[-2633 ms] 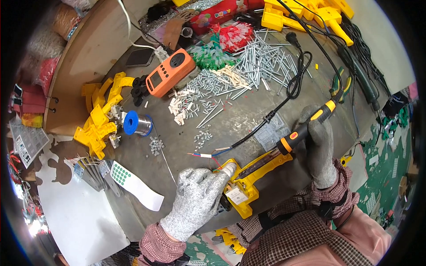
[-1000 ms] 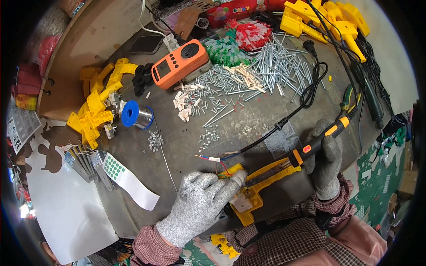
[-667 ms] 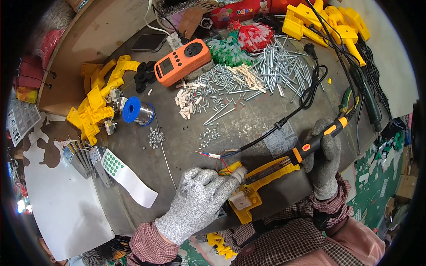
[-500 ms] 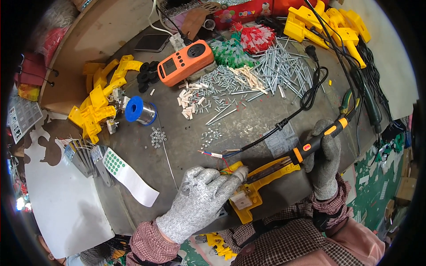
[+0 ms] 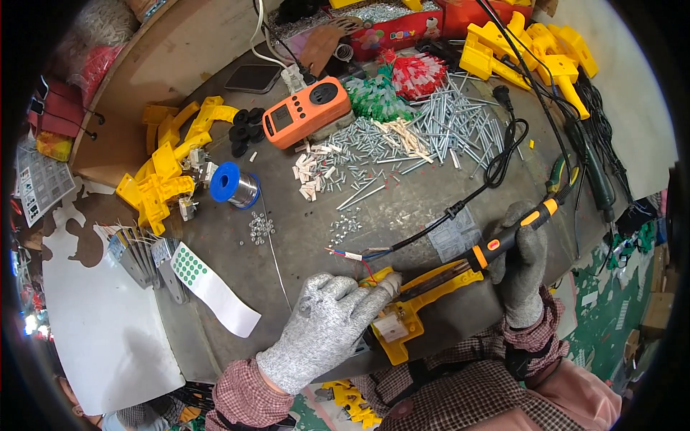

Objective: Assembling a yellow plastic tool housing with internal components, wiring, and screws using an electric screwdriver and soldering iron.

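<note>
In a grey glove, my left hand (image 5: 323, 316) has its fingers curled over a yellow plastic housing (image 5: 402, 332) near the table's front edge. A white block (image 5: 390, 327) sits in the housing beside my fingertips. My right hand (image 5: 523, 266), also gloved, is closed around the black and orange handle of a soldering iron (image 5: 496, 246). The iron's dark metal barrel runs along the housing, and its tip ends by my left fingers, partly hidden. Above them, thin coloured wires (image 5: 368, 269) reach toward the bared end of a black power cord (image 5: 424, 231).
An orange power meter (image 5: 305, 113), piles of screws (image 5: 460, 122), and green (image 5: 377, 97) and red (image 5: 418, 75) bundles fill the back. A solder spool (image 5: 235, 186), yellow housings (image 5: 154, 187) and a label strip (image 5: 215, 291) lie left. Loose cables (image 5: 607, 122) hang at the right.
The whole view has shifted slightly, with the table things a little lower and to the right. Both hands keep nearly the same hold on the housing and the soldering iron.
</note>
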Demonstrator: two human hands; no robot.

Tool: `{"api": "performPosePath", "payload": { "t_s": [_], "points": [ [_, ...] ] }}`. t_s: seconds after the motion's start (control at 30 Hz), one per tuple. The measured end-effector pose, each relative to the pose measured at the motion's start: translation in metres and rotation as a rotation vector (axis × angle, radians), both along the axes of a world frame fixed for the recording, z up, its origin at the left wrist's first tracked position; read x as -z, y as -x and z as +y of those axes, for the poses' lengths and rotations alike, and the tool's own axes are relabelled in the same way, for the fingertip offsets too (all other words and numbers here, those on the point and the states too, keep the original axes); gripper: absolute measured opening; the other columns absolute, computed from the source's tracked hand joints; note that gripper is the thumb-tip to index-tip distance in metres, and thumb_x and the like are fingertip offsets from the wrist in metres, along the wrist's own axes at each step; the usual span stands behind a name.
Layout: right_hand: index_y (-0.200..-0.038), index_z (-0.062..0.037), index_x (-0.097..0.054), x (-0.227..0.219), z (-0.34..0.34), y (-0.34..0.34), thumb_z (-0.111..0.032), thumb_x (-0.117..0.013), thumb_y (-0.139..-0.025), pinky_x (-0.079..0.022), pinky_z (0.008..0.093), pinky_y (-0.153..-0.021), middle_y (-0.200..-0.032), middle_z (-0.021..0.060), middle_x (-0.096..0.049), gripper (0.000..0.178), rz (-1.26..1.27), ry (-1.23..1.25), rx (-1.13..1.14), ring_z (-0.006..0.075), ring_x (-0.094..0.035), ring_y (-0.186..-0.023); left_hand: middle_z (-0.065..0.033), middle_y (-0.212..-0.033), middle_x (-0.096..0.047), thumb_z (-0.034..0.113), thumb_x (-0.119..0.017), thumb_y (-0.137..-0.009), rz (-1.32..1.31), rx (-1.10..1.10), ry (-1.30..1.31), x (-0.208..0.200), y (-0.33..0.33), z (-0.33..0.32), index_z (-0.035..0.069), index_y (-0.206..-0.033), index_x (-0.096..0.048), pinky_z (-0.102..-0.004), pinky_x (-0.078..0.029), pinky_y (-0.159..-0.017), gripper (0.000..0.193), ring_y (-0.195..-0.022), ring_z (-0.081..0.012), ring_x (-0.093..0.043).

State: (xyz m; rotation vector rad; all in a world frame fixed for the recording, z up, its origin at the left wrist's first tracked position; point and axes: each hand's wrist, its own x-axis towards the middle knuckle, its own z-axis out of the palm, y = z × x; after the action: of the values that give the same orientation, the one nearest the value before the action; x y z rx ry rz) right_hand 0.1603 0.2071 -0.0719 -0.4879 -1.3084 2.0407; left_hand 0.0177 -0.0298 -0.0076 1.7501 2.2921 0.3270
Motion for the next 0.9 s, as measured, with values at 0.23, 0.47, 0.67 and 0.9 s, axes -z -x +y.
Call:
{"api": "performPosePath", "payload": {
  "t_s": [0.23, 0.47, 0.67, 0.9],
  "points": [
    [-0.107, -0.0028, -0.050, -0.0014, 0.0040, -0.0071, -0.043, -0.063, -0.095, -0.038, 0.0242, -0.038, -0.067, 0.0060, -0.059, 0.043, 0.013, 0.036, -0.063, 0.0116, -0.050, -0.041, -0.0056, -0.084, -0.063, 0.012, -0.070, -0.080, -0.040, -0.014, -0.024, 0.0007, 0.0002, -0.0004, 0.010, -0.131, -0.064, -0.0415, -0.043, -0.083, 0.052, -0.086, -0.0258, -0.059],
    [-0.105, -0.0026, -0.050, -0.0034, -0.0017, -0.0058, -0.046, -0.067, -0.093, -0.043, 0.0247, -0.040, -0.063, 0.0064, -0.059, 0.048, 0.023, -0.009, -0.136, 0.0138, -0.053, -0.041, -0.0069, -0.084, -0.063, 0.013, -0.069, -0.080, -0.033, -0.013, -0.030, -0.0010, 0.0002, -0.0016, 0.010, -0.134, -0.062, -0.0411, -0.045, -0.081, 0.054, -0.084, -0.0264, -0.060],
    [-0.106, -0.0034, -0.050, -0.0071, -0.0022, -0.0041, -0.045, -0.069, -0.093, -0.044, 0.0270, -0.041, -0.062, 0.0055, -0.058, 0.047, 0.040, -0.016, -0.160, 0.0145, -0.053, -0.042, -0.0069, -0.083, -0.061, 0.014, -0.067, -0.082, 0.019, 0.017, -0.062, -0.0008, 0.0000, -0.0030, 0.010, -0.135, -0.061, -0.0421, -0.045, -0.080, 0.054, -0.084, -0.0267, -0.060],
    [-0.106, -0.0041, -0.050, -0.0039, -0.0026, -0.0040, -0.043, -0.068, -0.094, -0.043, 0.0271, -0.041, -0.061, 0.0047, -0.057, 0.045, 0.054, -0.015, -0.163, 0.0142, -0.051, -0.041, -0.0074, -0.082, -0.061, 0.014, -0.065, -0.083, 0.020, 0.016, -0.048, -0.0012, -0.0002, -0.0031, 0.010, -0.134, -0.062, -0.0412, -0.045, -0.080, 0.051, -0.082, -0.0263, -0.061]
  ]
}}
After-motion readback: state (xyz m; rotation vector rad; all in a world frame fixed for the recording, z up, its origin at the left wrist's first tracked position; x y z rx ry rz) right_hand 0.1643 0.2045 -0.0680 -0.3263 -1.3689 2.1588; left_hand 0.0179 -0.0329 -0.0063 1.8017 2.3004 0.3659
